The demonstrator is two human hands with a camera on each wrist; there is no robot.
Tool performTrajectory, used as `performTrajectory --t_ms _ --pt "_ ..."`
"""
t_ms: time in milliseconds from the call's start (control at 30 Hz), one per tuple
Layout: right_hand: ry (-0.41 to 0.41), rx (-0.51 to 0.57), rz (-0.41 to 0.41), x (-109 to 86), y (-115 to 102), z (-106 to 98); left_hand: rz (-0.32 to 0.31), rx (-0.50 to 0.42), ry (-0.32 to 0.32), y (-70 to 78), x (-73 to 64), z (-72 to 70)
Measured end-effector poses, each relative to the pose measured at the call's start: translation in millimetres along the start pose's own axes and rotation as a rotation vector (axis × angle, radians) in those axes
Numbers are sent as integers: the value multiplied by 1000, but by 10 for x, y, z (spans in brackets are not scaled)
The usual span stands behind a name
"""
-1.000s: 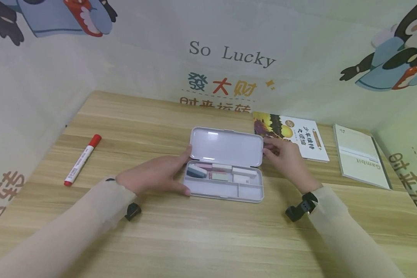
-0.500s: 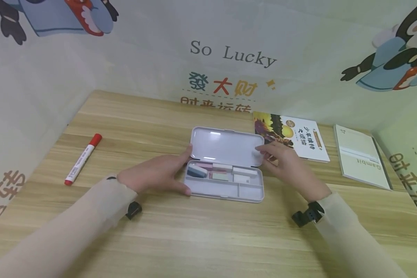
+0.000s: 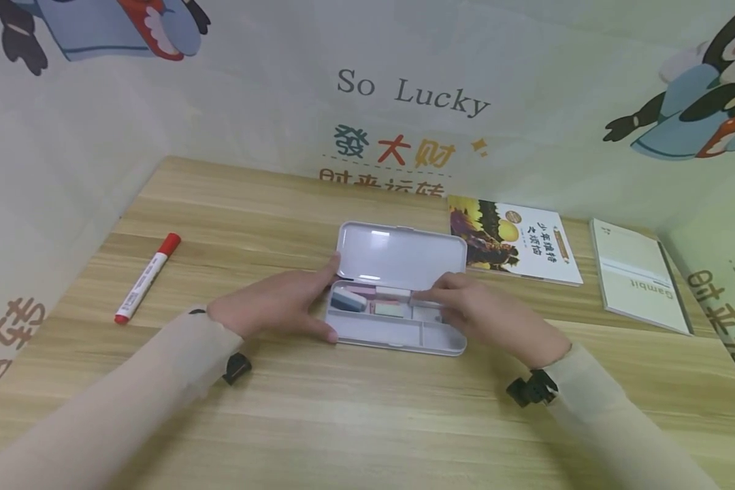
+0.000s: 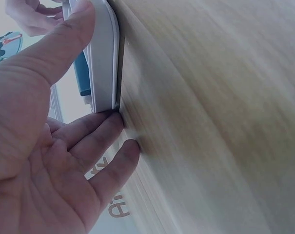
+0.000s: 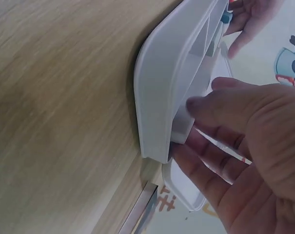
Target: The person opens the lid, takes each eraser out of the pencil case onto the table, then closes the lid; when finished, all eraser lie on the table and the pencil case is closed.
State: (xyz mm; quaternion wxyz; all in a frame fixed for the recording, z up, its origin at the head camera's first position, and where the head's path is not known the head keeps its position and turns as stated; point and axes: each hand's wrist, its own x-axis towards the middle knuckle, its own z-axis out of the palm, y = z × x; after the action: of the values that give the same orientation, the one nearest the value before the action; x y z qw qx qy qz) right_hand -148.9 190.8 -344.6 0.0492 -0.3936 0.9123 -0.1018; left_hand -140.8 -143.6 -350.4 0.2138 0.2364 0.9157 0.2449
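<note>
A white pencil case lies open on the table, its lid folded back. My left hand holds its left end, thumb at the front corner and fingers at the back corner. My right hand reaches over the right end. In the right wrist view its thumb and fingers are on opposite sides of a white eraser in the rear compartment. That eraser is mostly hidden by the hand in the head view. Beside it lie a blue-and-white eraser, a pale green eraser and other small blocks.
A red-capped marker lies on the wooden table at left. Behind the right hand are a book with a yellow and dark cover and a pale book marked Gambit. A printed cloth hangs behind the table.
My right hand has left the right edge of the lid and come forward and left into the rear compartment. The left hand stays on the case's left end.
</note>
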Motion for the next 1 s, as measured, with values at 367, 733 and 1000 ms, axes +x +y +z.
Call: performTrajectory --t_ms 367,733,1000 --pt "-85 -161 8 -6 -68 -30 -18 13 -12 5 32 -4" --pt "-109 -247 24 -15 -120 -19 -5 -5 -7 0 12 -6" --pt "-72 -295 -14 -43 -121 -13 4 4 -13 0 36 -13"
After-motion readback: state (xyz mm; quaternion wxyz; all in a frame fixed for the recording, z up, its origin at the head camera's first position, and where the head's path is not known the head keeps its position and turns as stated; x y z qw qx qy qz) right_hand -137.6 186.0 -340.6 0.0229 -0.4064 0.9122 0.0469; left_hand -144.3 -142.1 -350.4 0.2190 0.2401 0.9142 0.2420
